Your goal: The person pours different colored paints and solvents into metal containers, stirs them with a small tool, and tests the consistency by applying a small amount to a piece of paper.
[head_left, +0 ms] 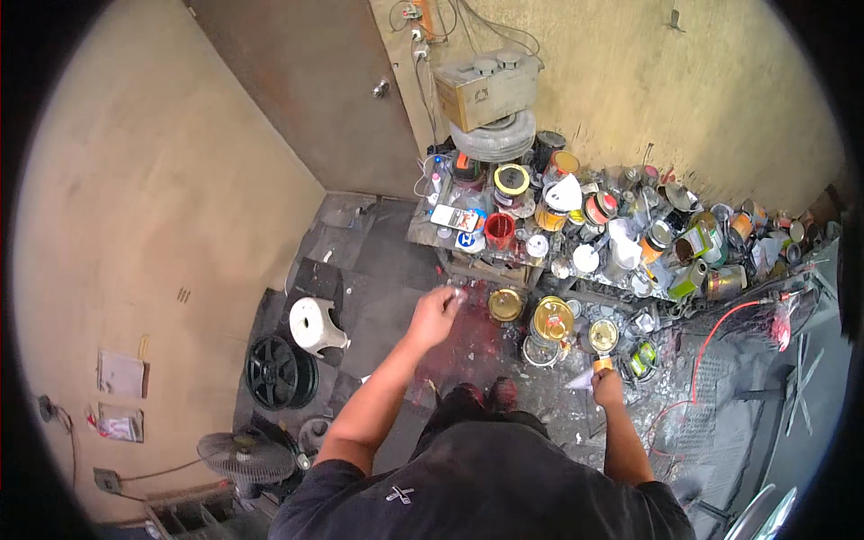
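Orange-banded container [601, 364] in right hand [607, 387]

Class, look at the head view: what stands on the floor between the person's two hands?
Between the left hand and right hand stand round paint cans with gold lids, on paint-stained floor.

What was pinched in the left hand [435, 315] was too small and blurred to be told, and the small orange-topped object [601, 364] gripped by the right hand [607, 387] was mostly hidden by the fingers. The cans [630, 225] heaped on the bench [432, 236] were overlapped by one another, so single ones could hardly be separated. The fan [245, 457] was partly cut off near the lower edge.
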`<state>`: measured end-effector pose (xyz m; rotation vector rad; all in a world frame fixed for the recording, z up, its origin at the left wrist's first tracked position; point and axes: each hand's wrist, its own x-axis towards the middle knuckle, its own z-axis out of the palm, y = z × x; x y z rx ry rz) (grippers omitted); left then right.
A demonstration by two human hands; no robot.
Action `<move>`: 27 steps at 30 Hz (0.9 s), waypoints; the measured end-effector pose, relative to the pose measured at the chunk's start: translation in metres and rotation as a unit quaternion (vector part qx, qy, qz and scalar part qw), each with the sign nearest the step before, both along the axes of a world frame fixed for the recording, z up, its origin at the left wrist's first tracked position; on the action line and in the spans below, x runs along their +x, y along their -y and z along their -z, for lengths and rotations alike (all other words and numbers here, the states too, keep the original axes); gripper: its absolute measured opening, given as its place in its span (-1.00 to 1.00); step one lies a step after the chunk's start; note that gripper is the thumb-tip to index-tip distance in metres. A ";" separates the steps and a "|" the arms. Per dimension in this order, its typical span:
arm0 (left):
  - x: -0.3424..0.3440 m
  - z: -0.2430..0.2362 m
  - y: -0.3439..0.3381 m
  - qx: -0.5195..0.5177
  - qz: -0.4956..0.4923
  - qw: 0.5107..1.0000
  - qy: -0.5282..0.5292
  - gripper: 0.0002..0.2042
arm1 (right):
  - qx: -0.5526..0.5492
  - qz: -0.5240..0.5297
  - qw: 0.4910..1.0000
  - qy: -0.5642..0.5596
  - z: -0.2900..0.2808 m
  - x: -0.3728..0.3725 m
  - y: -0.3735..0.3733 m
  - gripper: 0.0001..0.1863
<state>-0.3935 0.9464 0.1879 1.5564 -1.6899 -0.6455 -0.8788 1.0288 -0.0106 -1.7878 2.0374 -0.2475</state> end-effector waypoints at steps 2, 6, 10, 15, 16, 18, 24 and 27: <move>0.010 -0.017 0.066 -0.007 0.019 1.000 -0.003 -0.83 | -0.061 0.030 0.997 0.036 -0.032 0.011 0.021 -0.78; 0.045 -0.026 0.204 -0.096 -0.024 0.995 0.012 -0.73 | -0.048 0.122 0.990 0.054 -0.051 0.027 -0.010 -0.74; 0.048 -0.055 0.318 -0.117 -0.010 0.986 -0.117 -0.55 | 0.036 0.274 0.961 0.007 -0.058 0.056 -0.088 -0.72; 0.076 -0.030 0.410 -0.056 -0.024 0.989 -0.136 -0.40 | 0.132 0.400 0.906 0.027 -0.066 0.131 -0.188 -0.66; 0.080 -0.018 0.430 -0.074 -0.026 0.987 -0.142 -0.37 | 0.148 0.403 0.903 0.019 -0.057 0.143 -0.210 -0.67; 0.086 0.002 0.460 -0.114 -0.038 0.981 -0.153 -0.32 | 0.161 0.396 0.904 0.008 -0.053 0.171 -0.237 -0.67; 0.137 0.019 0.511 -0.232 -0.039 0.971 -0.035 -0.28 | 0.170 0.415 0.894 0.024 -0.043 0.215 -0.242 -0.69; 0.067 0.015 0.477 -0.077 -0.013 0.959 -0.272 -0.22 | 0.123 0.481 0.868 0.017 -0.055 0.227 -0.261 -0.71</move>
